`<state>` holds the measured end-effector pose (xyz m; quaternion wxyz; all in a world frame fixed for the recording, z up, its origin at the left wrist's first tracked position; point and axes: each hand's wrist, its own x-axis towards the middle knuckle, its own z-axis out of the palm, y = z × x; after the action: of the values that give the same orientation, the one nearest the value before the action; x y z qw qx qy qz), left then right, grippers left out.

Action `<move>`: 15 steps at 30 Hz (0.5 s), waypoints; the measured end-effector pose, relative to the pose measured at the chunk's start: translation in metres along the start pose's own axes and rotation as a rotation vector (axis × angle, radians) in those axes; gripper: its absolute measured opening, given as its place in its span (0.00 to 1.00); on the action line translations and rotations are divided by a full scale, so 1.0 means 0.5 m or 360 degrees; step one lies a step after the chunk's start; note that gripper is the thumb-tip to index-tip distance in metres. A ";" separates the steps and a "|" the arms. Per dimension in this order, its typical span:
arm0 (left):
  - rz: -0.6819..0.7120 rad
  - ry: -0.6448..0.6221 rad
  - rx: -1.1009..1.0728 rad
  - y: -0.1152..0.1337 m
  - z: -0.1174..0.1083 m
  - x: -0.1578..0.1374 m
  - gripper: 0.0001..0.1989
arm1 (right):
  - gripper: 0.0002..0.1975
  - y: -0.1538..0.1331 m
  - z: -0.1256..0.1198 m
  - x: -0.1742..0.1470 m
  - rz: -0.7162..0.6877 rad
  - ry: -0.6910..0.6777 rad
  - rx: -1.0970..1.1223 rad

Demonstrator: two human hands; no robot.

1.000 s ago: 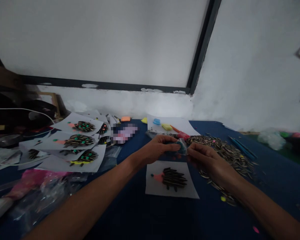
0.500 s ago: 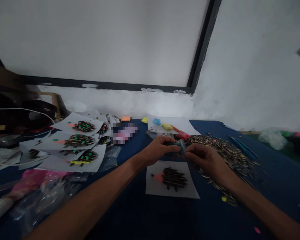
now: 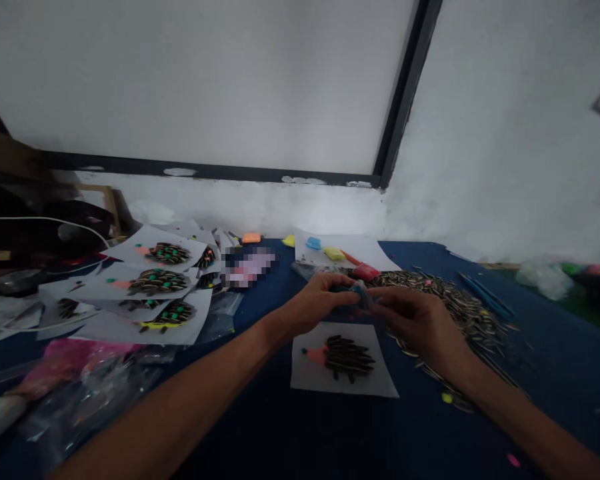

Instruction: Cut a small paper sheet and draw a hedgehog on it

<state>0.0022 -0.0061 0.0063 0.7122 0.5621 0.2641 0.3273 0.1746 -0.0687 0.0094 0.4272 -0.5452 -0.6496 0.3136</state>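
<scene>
Between my two hands is a small clear plastic bag (image 3: 359,291) with something dark green in it. My left hand (image 3: 321,299) is closed on the bag's left side. The fingers of my right hand (image 3: 414,319) pinch its right side; their tips are partly blurred. Just below, a white paper card (image 3: 305,379) lies flat on the blue table. On it is a hedgehog picture (image 3: 347,355) with a pink clay face, a dark nose and spines of striped sunflower seeds.
Loose sunflower seeds (image 3: 460,303) spread in a pile at the right, near blue tweezers (image 3: 485,295). Finished-looking hedgehog cards (image 3: 163,283) overlap at the left, above crumpled plastic bags (image 3: 95,393). Coloured clay packets (image 3: 334,253) lie on white paper (image 3: 365,247) at the back.
My right hand has moved slightly left and its fingers have come over the bag, closer to my left hand. The card and seeds stay where they were.
</scene>
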 end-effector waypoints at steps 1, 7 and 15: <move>-0.0018 -0.0003 -0.0010 0.000 0.000 0.000 0.06 | 0.14 0.001 -0.001 -0.001 0.0016 0.0007 -0.0018; -0.0025 0.0039 -0.0007 -0.007 0.002 0.000 0.09 | 0.12 0.011 -0.005 0.001 -0.0188 0.0006 -0.0332; -0.0056 0.0082 -0.0025 -0.010 0.006 0.001 0.06 | 0.08 0.009 -0.002 -0.001 -0.0244 0.0041 -0.0476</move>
<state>0.0057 -0.0082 0.0019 0.7151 0.5432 0.2897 0.3311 0.1774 -0.0684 0.0058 0.3722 -0.5555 -0.7232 0.1728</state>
